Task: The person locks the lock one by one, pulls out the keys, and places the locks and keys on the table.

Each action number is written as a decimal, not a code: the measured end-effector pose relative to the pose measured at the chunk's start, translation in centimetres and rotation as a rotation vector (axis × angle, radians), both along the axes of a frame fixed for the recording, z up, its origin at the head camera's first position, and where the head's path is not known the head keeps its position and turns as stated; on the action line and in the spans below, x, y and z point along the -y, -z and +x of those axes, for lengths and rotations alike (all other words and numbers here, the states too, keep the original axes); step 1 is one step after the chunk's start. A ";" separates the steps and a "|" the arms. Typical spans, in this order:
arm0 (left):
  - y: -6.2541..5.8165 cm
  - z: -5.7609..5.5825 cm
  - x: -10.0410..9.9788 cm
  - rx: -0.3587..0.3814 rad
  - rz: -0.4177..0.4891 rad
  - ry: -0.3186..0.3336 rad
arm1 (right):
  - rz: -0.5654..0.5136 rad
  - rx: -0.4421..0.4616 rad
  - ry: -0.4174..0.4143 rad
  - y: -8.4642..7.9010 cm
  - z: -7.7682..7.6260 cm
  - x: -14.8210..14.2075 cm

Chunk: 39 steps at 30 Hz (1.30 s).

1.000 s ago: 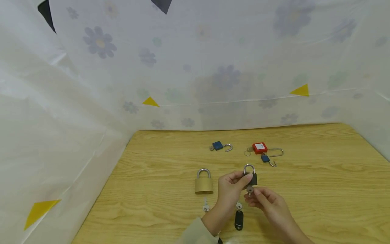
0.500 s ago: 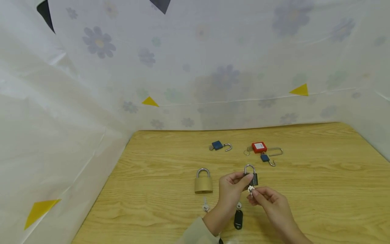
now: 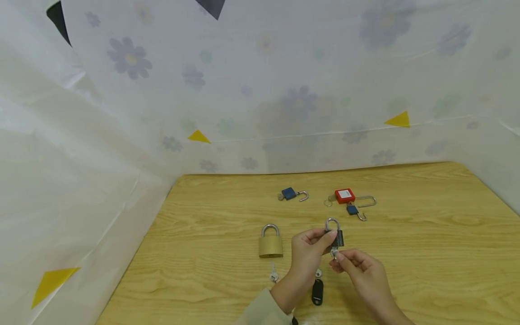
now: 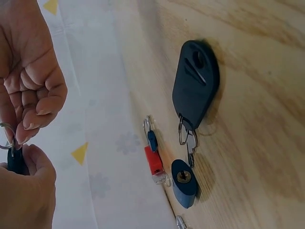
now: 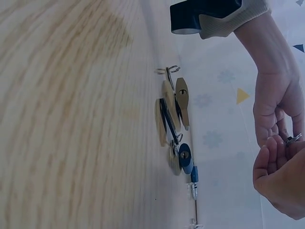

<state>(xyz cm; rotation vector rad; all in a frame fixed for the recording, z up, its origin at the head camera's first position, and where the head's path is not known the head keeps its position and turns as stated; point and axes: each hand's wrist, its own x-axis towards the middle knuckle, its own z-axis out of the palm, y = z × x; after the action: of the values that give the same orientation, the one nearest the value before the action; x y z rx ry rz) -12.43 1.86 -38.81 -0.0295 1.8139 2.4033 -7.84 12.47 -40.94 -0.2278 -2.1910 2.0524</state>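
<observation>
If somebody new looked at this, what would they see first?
Probably the bright red padlock, lying beyond the hands toward the back. Next might be the hands low in the head view: the left hand grips a black padlock while the right hand pinches a key at its bottom. The big gold padlock stands out too, left of them.

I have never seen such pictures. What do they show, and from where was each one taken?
No machine works here: a person uses two bare hands. The wide view comes from a camera worn on the head; the other two come from cameras on the left and right wrists. On the wooden table lie a brass padlock, a red padlock, some blue padlocks, a silver key and a black key tag. The left hand holds a dark padlock, and the right hand pinches a key at its bottom.
</observation>
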 end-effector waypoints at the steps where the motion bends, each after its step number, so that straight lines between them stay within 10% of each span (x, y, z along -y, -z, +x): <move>1: 0.0 0.0 0.0 0.003 -0.002 -0.002 | 0.002 -0.003 0.000 0.0 0.1 0.0; 21: -1.0 -1.4 1.1 -0.025 0.078 -0.033 | 0.164 0.051 0.014 1.3 1.0 -0.2; 39: -0.3 -1.2 1.6 0.027 0.074 -0.024 | 0.655 0.314 -0.152 3.4 -1.8 -4.5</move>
<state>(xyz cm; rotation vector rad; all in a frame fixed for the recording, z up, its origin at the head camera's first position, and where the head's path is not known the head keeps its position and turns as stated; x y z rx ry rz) -13.63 0.22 -38.47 -0.0770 1.7217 2.4723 -9.61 16.99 -44.35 -0.3293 -3.0083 1.3045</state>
